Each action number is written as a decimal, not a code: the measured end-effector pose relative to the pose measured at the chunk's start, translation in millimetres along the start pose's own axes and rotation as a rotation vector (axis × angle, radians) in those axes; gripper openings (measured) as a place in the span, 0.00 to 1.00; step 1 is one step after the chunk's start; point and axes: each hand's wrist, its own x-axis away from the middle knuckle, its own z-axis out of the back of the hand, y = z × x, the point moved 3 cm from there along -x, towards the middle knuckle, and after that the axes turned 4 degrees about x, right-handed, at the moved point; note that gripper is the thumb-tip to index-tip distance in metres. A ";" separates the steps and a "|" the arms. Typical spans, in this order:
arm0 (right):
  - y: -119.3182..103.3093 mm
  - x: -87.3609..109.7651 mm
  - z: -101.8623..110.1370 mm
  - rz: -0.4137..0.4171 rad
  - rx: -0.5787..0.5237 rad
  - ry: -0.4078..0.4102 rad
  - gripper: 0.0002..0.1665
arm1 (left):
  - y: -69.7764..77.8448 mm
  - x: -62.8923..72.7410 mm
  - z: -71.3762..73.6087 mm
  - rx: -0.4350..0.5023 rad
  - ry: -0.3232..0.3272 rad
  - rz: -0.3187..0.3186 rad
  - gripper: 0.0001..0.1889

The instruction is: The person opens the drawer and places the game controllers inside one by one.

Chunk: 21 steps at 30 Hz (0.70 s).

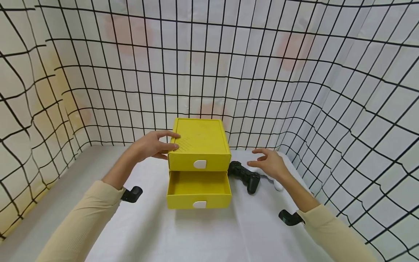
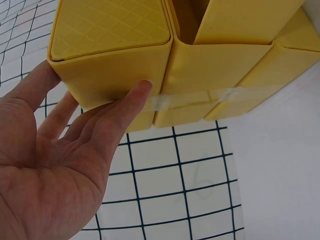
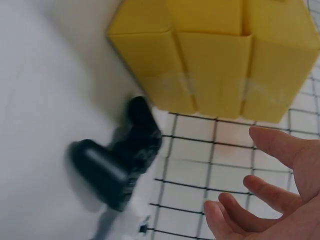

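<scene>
In the head view a yellow drawer box [image 1: 199,134] stands at the centre. Its top drawer is closed, while the drawer [image 1: 199,182] below it is pulled out and shows a bare yellow inside. My left hand [image 1: 152,145] touches the box's upper left edge and side with extended fingers; the left wrist view shows fingertips against the yellow side wall [image 2: 195,70]. To the right of the box lies a black game controller [image 1: 244,176]. My right hand [image 1: 268,163] hovers just beyond it with loosely bent fingers, holding nothing, as the right wrist view also shows.
A white object [image 1: 278,185] lies behind my right hand, partly hidden by it. Black-lined grid panels [image 1: 203,65] enclose the white table [image 1: 209,236] at the back and both sides. Clear tape [image 2: 195,97] runs across the box's drawer sections.
</scene>
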 end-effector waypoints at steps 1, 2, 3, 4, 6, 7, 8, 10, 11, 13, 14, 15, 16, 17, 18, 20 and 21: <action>4.7 -1.7 -2.9 -0.010 0.000 0.000 0.42 | -0.3 0.0 0.2 0.002 0.001 0.002 0.30; 9.0 -3.1 -5.7 -0.017 0.003 0.000 0.42 | -0.6 0.2 0.4 0.003 0.003 0.005 0.30; 13.3 -4.4 -8.4 -0.024 0.004 0.003 0.42 | -0.7 0.3 0.5 0.001 0.001 0.004 0.30; 17.4 -5.7 -11.3 -0.032 0.004 0.004 0.43 | -0.9 0.2 0.5 -0.001 0.000 0.003 0.31; 25.3 -8.0 -17.0 -0.043 -0.003 0.009 0.43 | -1.3 -0.1 0.5 -0.004 0.000 0.002 0.31; 28.7 -9.0 -19.9 -0.045 -0.003 0.015 0.43 | -1.5 -0.5 0.5 -0.006 0.001 0.002 0.31; 32.1 -9.8 -22.9 -0.048 -0.002 0.021 0.43 | -1.7 -0.9 0.5 -0.007 0.002 0.002 0.31; 38.8 -11.4 -29.2 -0.060 -0.002 0.029 0.42 | -1.8 -1.5 0.2 -0.008 0.001 0.000 0.31; 41.7 -11.9 -32.3 -0.062 0.001 0.032 0.42 | -1.9 -1.9 0.1 -0.008 0.002 0.000 0.31; 47.0 -12.7 -38.7 -0.065 0.016 0.037 0.41 | -1.8 -2.3 -0.2 -0.008 0.004 0.001 0.31; 49.5 -12.8 -41.7 -0.068 0.020 0.038 0.41 | -1.7 -2.5 -0.4 -0.011 0.002 -0.003 0.31; 51.6 -12.8 -44.6 -0.073 0.021 0.040 0.42 | -1.6 -2.6 -0.6 -0.012 0.002 -0.003 0.31; 53.4 -12.6 -47.5 -0.076 0.017 0.038 0.42 | -1.6 -2.7 -0.6 -0.015 0.003 -0.004 0.31; 55.1 -12.4 -50.5 -0.083 0.016 0.040 0.43 | -1.8 -2.8 -0.5 -0.015 0.007 0.000 0.31; 56.4 -12.4 -53.2 -0.086 0.016 0.038 0.43 | -1.8 -2.6 -0.4 -0.018 0.007 -0.001 0.31; 58.8 -11.9 -58.6 -0.102 0.009 0.034 0.45 | -1.9 -2.2 -0.1 -0.022 0.007 -0.002 0.31; 60.2 -11.9 -61.4 -0.107 0.010 0.031 0.45 | -1.9 -2.0 0.2 -0.022 0.010 0.001 0.30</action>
